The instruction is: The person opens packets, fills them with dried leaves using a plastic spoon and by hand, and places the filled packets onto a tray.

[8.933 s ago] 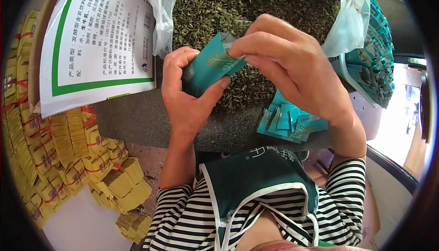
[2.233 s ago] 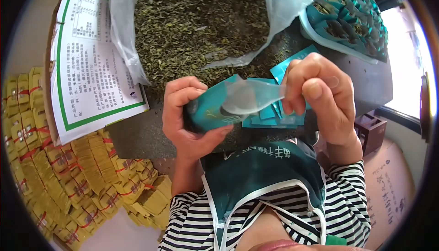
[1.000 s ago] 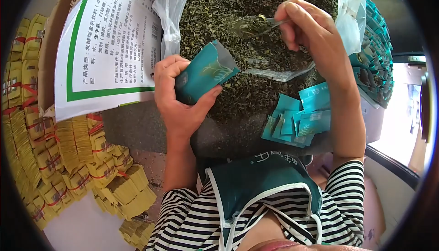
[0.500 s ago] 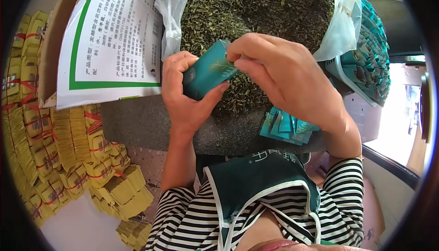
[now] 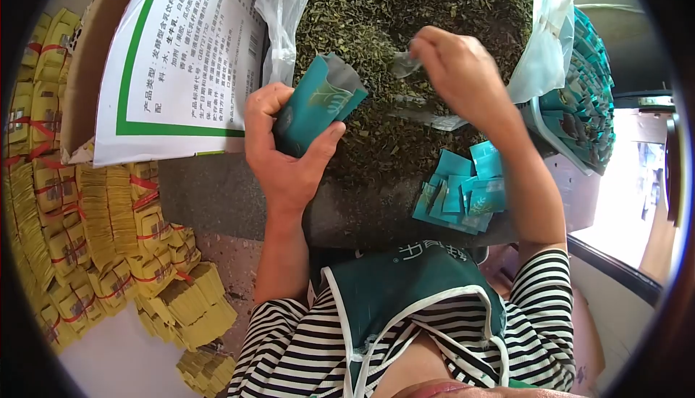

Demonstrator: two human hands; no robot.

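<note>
My left hand [image 5: 286,144] is wrapped around a teal foil pouch [image 5: 313,112] with a leaf print. The pouch tilts to the right, and its mouth gapes, showing a silvery inside. My right hand [image 5: 467,76] is over the heap of dried green leaves [image 5: 362,14], fingers bent together at a small see-through piece whose kind I cannot make out. Below that hand, a strip of clear plastic [image 5: 445,121] lies on the leaves. Several flat teal pouches [image 5: 460,191] are piled on the dark tabletop [image 5: 362,217] beside my right forearm.
A white carton panel with a green border [image 5: 181,57] stands left of the leaves. Clear plastic sheeting [image 5: 279,10] edges the heap. A tub [image 5: 550,126] crammed with teal pouches [image 5: 579,86] is at right. Bundled yellow packets [image 5: 108,213] are stacked at lower left.
My right hand has left the pouch's mouth and moved right and up over the leaves. The pouch's mouth now shows wide apart. My left hand has shifted slightly left with it.
</note>
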